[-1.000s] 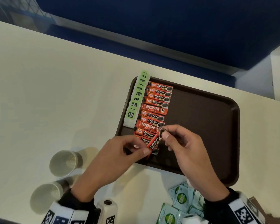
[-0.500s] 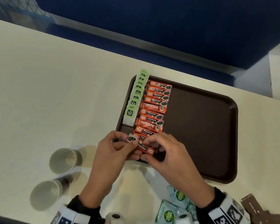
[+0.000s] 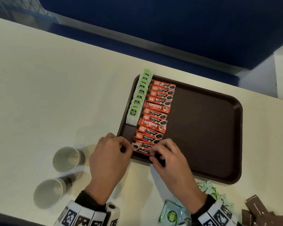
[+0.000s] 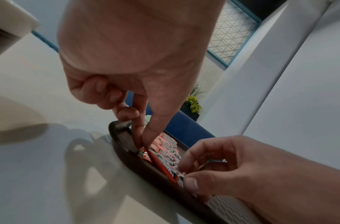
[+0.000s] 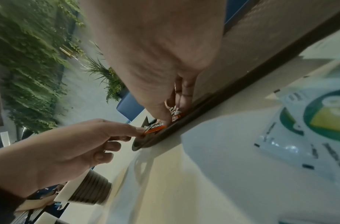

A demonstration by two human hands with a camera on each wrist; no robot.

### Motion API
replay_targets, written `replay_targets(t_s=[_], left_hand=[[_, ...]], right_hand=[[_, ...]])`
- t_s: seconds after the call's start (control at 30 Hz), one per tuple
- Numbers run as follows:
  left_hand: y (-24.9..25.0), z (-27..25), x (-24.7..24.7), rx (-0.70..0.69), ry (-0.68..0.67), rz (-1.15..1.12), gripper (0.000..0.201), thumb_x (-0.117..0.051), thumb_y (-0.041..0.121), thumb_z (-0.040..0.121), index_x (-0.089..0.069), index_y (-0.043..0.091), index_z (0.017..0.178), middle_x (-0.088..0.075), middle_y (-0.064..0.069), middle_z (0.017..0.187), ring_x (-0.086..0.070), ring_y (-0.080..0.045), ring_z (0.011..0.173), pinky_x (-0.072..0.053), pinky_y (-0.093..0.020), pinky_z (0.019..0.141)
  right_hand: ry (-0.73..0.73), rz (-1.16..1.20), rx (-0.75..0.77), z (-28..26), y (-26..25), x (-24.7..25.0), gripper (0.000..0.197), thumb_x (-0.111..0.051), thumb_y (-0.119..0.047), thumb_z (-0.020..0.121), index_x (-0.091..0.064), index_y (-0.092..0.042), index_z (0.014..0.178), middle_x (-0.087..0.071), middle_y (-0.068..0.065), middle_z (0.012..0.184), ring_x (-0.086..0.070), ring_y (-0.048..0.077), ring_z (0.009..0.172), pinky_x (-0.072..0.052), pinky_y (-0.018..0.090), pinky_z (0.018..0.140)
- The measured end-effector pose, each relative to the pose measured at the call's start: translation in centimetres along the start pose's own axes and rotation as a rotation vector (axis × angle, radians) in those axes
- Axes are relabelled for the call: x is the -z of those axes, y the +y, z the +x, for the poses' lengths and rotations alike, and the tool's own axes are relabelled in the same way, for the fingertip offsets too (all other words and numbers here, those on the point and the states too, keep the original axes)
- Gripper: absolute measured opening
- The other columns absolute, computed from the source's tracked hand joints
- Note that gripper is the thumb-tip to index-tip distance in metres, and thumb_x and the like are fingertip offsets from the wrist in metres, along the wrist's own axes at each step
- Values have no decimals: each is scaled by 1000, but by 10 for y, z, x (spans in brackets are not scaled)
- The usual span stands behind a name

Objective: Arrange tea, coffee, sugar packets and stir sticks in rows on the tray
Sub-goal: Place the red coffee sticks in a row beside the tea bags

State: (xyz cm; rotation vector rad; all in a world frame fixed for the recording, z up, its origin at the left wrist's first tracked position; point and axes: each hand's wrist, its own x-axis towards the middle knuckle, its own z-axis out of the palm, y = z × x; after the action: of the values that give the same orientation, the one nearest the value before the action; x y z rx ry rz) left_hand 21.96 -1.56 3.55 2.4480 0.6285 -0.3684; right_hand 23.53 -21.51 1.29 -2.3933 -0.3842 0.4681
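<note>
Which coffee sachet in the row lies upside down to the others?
The nearest coffee sachet, pinched by the left hand and right hand: its print is inverted.

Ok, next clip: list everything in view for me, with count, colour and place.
tray: one, dark brown, on the table.
tea bags: a row, count unclear, green-tagged white, tray's left edge.
coffee sticks: twelve visible, red-orange, a column beside the tea bags.
nearest coffee stick: one, printed the other way round, at the column's near end.
paper cups: two, grey-white inside, on the table left of the tray.
sugar packets: a loose pile, white and green, on the table near the tray.
brown packets: several, bottom right.
table: one, cream.
left hand: pinches the nearest stick's left end.
right hand: pinches its right end.
</note>
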Motion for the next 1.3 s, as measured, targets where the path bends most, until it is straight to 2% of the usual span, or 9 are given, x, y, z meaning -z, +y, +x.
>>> replay_targets(t_s=[0.13,0.37,0.5,0.6,0.73,0.9,1.07,1.17,1.3], left_hand=[[1,3,0,2,7,116,12,-72,49,98,-79,40,94,-52,17,90,-54,-8,94,-36,-26,56],[0,3,-2,-21,31,213,16,-72,51,98,-82,39,98,-55,17,90,-51,-6,90,-29,-22,53],[2,2,-2,-46,58,212,20,-71,54,98,-83,38,99,-55,16,91,-49,-6,90,-24,-20,52],[2,4,-3,-65,91,177,18,-72,52,98,-82,37,100,-53,15,91,-49,-7,90,-27,-20,53],[2,7,-6,-72,79,144,18,-70,49,100,-82,36,100,-57,14,92,-54,-10,93,-40,-26,57],[4,9,-6,-70,69,128,16,-69,44,101,-82,35,100,-58,13,92,-55,-9,93,-36,-24,56],[6,13,-7,-74,71,51,23,-66,33,101,-79,28,119,-60,8,103,-59,-17,104,-53,-34,69],[8,17,-9,-95,37,48,35,-61,32,103,-73,26,136,-56,8,110,-53,-14,110,-49,-31,76],[11,19,-9,-128,3,38,40,-58,33,105,-68,25,143,-52,9,110,-41,-7,105,-45,-27,79]], right_hand=[[-22,9,-27,-1,-1,-2,16,-73,-20,100,-68,-29,113,-48,-20,116,-58,1,99,-47,11,85],[137,77,-152,0,8,6,24,-69,-11,100,-62,-33,106,-58,-20,104,-62,2,97,-52,19,79],[158,139,-222,-1,12,8,27,-68,-8,99,-59,-33,105,-64,-17,97,-63,0,95,-50,14,76],[161,169,-245,1,12,9,27,-68,-8,99,-60,-32,107,-66,-16,95,-64,-2,95,-51,12,76],[157,172,-266,5,10,12,25,-68,-8,101,-60,-31,109,-68,-16,92,-63,-6,95,-50,9,73],[143,178,-278,6,8,13,26,-68,-8,101,-59,-31,109,-68,-16,90,-64,-8,94,-50,9,72],[192,192,-282,9,8,16,24,-67,-8,101,-61,-27,113,-69,-17,95,-64,-10,95,-49,5,72],[227,212,-273,12,7,17,26,-65,-7,102,-59,-27,117,-70,-18,102,-64,-11,99,-49,4,75],[234,257,-274,15,6,15,34,-62,-3,102,-56,-31,120,-70,-17,109,-67,-6,101,-52,7,80]])
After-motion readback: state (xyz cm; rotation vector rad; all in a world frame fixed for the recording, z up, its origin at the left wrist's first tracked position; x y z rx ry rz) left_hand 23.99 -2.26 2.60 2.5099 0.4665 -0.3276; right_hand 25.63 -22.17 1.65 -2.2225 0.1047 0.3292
